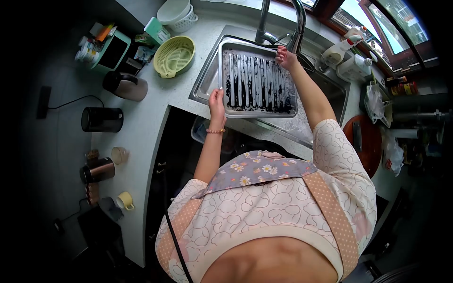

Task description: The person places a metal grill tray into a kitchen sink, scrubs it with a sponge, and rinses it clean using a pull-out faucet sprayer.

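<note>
A ridged metal tray (pixel 257 114) with dark, wet-looking patches lies over the sink (pixel 204 87), tilted slightly. My left hand (pixel 216 104) grips the tray's left edge near its front corner, fingers wrapped round the rim. Over the tray's back right corner is my right hand (pixel 286 58), its fingers curled in beside the faucet head (pixel 296 41); what they hold, if anything, is too small to make out. Part of the sink's right basin (pixel 333 96) shows beyond my right forearm.
A yellow-green colander (pixel 174 56) and white baskets (pixel 181 18) stand left of the sink. Bottles (pixel 336 51) line the window side. A kettle (pixel 127 87), a yellow mug (pixel 125 201) and a glass cup (pixel 119 155) are on the left counter. A round brown board (pixel 370 144) lies right.
</note>
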The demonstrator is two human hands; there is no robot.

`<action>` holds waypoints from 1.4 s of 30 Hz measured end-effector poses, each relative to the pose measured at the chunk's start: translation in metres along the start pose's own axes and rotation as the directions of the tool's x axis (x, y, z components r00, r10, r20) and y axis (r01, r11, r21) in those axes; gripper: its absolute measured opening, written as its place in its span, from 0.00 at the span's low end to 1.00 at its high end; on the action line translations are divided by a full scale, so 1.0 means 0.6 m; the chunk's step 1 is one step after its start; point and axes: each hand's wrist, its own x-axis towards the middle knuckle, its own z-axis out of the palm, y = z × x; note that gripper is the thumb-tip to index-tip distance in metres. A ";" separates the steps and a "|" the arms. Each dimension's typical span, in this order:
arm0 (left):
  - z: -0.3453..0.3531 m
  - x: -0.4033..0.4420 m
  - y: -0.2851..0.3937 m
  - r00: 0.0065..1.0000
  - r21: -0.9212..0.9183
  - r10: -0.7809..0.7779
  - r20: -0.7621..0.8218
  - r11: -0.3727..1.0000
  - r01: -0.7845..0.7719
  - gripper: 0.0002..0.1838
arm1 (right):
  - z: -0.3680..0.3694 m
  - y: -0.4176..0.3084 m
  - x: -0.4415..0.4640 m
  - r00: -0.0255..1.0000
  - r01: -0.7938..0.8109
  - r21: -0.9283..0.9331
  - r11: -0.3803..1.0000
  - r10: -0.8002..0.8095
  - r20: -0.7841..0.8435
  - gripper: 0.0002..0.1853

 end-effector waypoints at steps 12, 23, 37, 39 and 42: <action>-0.013 0.006 -0.014 1.000 0.032 0.005 0.030 0.999 -0.006 0.11 | 0.000 0.012 0.003 0.901 0.293 0.000 0.956 -0.276 -0.334 0.02; -0.018 0.006 -0.029 1.000 0.020 0.002 0.029 1.000 -0.002 0.11 | 0.012 0.010 -0.009 0.924 0.177 -0.200 0.964 -0.233 -0.303 0.04; -0.013 0.009 -0.043 1.000 -0.028 -0.014 -0.004 1.000 0.014 0.11 | 0.051 0.002 -0.042 0.973 -0.049 -0.122 0.991 0.020 -0.228 0.13; -0.011 0.010 -0.044 1.000 -0.031 -0.018 -0.004 0.999 0.018 0.11 | -0.040 -0.012 0.014 0.990 -0.138 -0.010 0.990 0.138 0.008 0.12; -0.015 0.007 -0.043 1.000 -0.008 -0.019 0.014 1.000 0.019 0.11 | -0.049 -0.010 0.021 0.994 -0.068 -0.021 0.997 0.066 -0.084 0.10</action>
